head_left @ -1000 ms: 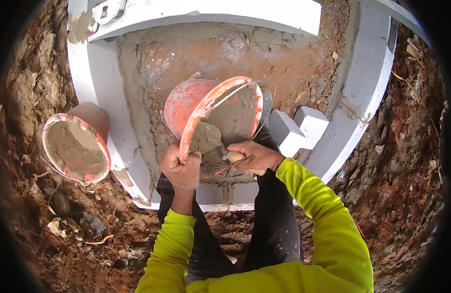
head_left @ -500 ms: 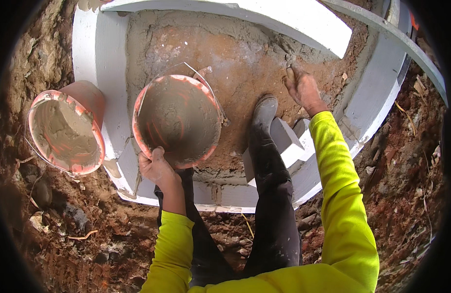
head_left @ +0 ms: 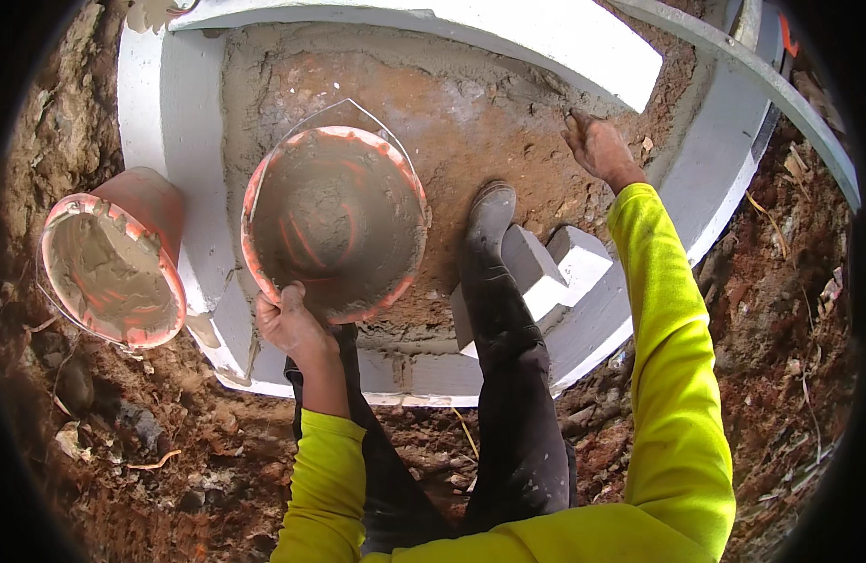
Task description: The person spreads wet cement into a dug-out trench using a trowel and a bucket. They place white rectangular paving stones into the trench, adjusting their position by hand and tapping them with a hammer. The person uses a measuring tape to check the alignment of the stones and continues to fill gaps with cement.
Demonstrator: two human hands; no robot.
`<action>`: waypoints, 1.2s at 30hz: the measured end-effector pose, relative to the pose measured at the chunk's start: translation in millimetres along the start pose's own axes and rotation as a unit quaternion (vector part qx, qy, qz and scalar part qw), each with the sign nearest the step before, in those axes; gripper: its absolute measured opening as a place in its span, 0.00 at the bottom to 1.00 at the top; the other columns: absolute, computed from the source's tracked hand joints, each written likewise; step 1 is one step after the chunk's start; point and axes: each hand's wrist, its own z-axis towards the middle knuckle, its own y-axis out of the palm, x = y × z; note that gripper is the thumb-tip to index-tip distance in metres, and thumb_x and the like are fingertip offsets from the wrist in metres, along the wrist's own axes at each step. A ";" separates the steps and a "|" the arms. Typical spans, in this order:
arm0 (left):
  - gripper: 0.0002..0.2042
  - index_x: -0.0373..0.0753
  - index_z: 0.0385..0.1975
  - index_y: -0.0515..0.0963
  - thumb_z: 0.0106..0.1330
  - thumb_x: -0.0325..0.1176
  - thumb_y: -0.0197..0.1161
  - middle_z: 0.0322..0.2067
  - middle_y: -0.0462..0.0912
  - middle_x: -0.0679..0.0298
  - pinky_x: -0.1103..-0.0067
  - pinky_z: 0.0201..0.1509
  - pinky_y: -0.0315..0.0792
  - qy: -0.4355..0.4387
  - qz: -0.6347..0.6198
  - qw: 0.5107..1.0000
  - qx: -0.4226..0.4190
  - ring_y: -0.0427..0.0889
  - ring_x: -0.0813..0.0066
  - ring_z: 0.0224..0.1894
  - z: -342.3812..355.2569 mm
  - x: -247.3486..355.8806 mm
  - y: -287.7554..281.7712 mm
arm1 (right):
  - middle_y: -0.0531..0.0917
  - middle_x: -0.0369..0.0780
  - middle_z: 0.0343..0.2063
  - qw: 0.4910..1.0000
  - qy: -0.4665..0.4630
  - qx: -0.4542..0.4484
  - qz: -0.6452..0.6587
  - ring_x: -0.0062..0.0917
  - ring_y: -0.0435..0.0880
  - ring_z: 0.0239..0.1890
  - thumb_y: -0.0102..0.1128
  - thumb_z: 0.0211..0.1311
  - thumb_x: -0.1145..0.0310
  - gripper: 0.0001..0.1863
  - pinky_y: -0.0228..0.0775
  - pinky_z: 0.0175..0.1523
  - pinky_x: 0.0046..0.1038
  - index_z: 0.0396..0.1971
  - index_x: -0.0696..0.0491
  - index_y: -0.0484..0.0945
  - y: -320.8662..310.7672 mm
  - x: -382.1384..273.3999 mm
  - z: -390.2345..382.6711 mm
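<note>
My left hand (head_left: 297,324) grips the near rim of an orange bucket (head_left: 420,202), with the thumb inside the rim. Wet grey mortar (head_left: 344,225) coats the bucket's inside, and its wire handle stands up at the far side. Out to the right, my right hand (head_left: 600,150) is closed, fingers curled, low over the brown ground. What it holds, if anything, is hidden or blends into the mortar. Just beyond it is the end of a curved white block (head_left: 583,47), set along a band of grey mortar.
A second orange bucket (head_left: 156,202), tilted and mortar-smeared, stands left of the white block wall (head_left: 191,141). Small white blocks (head_left: 581,263) lie right of my boot (head_left: 490,216). A curved grey strip (head_left: 780,84) crosses the upper right. Rough reddish soil (head_left: 217,450) surrounds the ring.
My right hand has moved right and slightly up. The held bucket has tipped a little, its wire handle now standing higher. The view has shifted slightly, showing more of the small white blocks.
</note>
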 end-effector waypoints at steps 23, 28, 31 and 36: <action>0.12 0.40 0.18 0.65 0.54 0.15 0.57 0.22 0.69 0.73 0.87 0.27 0.59 0.124 0.026 0.982 -0.138 0.61 0.89 0.23 -14.0 19.6 21.8 | 0.78 0.53 0.45 0.957 -0.246 -0.154 -0.019 0.44 0.84 0.37 0.53 0.58 0.72 0.27 0.79 0.42 0.38 0.58 0.63 0.65 -8.0 -243.6 -73.1; 0.11 0.38 0.18 0.64 0.52 0.16 0.59 0.19 0.67 0.72 0.85 0.26 0.60 0.168 0.111 0.971 -0.129 0.60 0.87 0.21 -10.3 20.2 6.1 | 0.77 0.55 0.48 0.949 -0.285 -0.127 -0.041 0.43 0.85 0.38 0.53 0.57 0.73 0.31 0.80 0.41 0.39 0.61 0.66 0.60 -25.0 -262.7 -82.1; 0.11 0.38 0.18 0.64 0.51 0.17 0.59 0.19 0.67 0.71 0.84 0.26 0.61 0.200 0.138 0.954 -0.178 0.62 0.87 0.22 -18.8 30.8 10.2 | 0.79 0.54 0.41 0.966 -0.230 -0.106 -0.060 0.45 0.86 0.38 0.57 0.55 0.73 0.26 0.80 0.37 0.38 0.53 0.69 0.64 -11.6 -246.7 -66.8; 0.10 0.38 0.18 0.66 0.47 0.16 0.60 0.18 0.68 0.72 0.82 0.26 0.63 0.242 0.167 0.925 -0.240 0.64 0.86 0.22 -27.0 53.6 4.7 | 0.79 0.49 0.25 0.916 -0.279 -0.239 0.162 0.40 0.85 0.31 0.59 0.56 0.73 0.18 0.77 0.36 0.36 0.46 0.61 0.72 44.2 -248.4 -102.1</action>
